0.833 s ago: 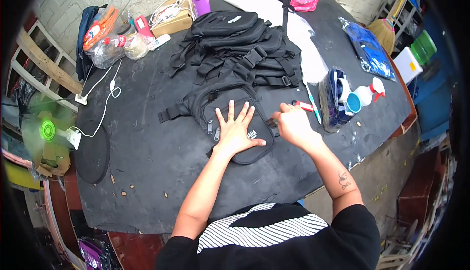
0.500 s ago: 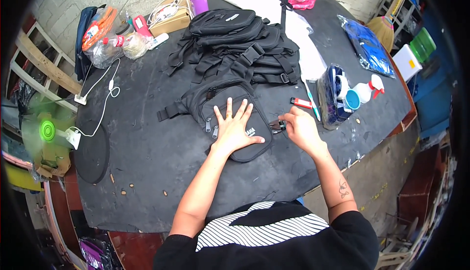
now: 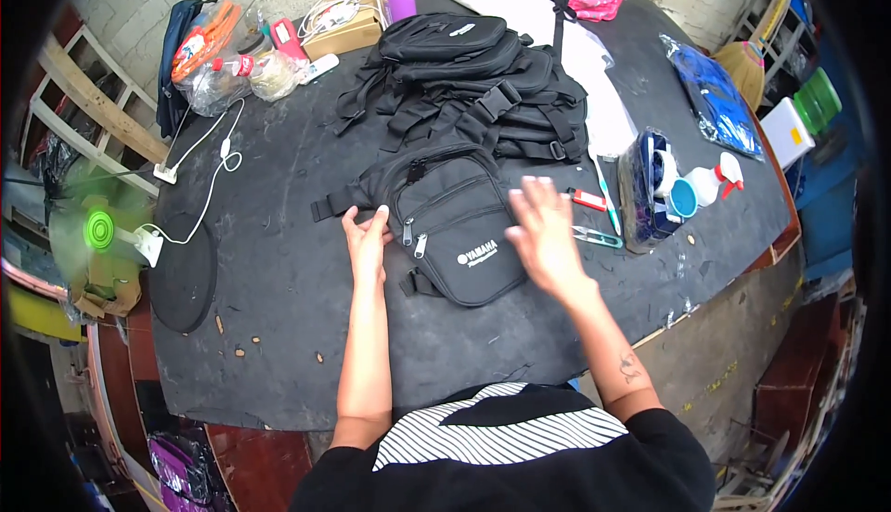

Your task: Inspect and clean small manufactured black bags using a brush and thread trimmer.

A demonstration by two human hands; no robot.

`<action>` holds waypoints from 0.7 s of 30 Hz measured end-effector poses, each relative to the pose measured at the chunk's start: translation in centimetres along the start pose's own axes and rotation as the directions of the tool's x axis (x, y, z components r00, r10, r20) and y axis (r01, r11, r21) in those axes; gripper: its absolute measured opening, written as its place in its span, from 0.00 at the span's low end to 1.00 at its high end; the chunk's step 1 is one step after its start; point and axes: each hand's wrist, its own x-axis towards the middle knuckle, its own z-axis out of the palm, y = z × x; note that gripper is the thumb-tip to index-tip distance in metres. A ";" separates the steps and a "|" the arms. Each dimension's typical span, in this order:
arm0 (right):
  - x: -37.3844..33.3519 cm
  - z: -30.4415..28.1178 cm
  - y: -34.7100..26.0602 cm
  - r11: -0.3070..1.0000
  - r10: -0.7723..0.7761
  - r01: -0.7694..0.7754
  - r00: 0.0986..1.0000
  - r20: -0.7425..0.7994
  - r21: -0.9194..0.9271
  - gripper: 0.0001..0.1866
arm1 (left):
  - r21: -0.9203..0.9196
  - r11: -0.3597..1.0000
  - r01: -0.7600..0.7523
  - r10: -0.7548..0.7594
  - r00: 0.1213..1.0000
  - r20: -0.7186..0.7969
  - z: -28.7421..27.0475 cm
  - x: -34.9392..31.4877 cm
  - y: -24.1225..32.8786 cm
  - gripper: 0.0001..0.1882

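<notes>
A black sling bag (image 3: 455, 224) lies front up on the table, with two zip pulls on its left side and white print low on its front. My left hand (image 3: 368, 245) is at the bag's left edge, by the side strap (image 3: 336, 203), thumb and fingers curled on the edge. Over the bag's right edge hovers my right hand (image 3: 546, 238), fingers stretched out and slightly blurred, holding nothing. Just right of it lie small teal-handled thread snips (image 3: 603, 240), partly hidden by the hand.
Behind the bag sits a heap of black bags (image 3: 473, 76). To the right stand a clear pouch (image 3: 640, 192), a spray bottle (image 3: 713, 178), a red box cutter (image 3: 588, 199) and a toothbrush (image 3: 608, 194). A green fan (image 3: 100, 231) spins at left, its white cable (image 3: 200, 210) crossing the table.
My left hand has gone from lying flat on the bag's front to its left edge. My right hand has let go of the snips, which now lie on the table, and has opened.
</notes>
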 end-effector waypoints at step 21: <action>-1.0 9.3 -9.8 0.994 -0.103 0.106 0.964 0.246 0.000 0.08 | 0.369 0.869 -0.330 0.377 0.924 -0.062 1.0 3.6 -4.0 0.26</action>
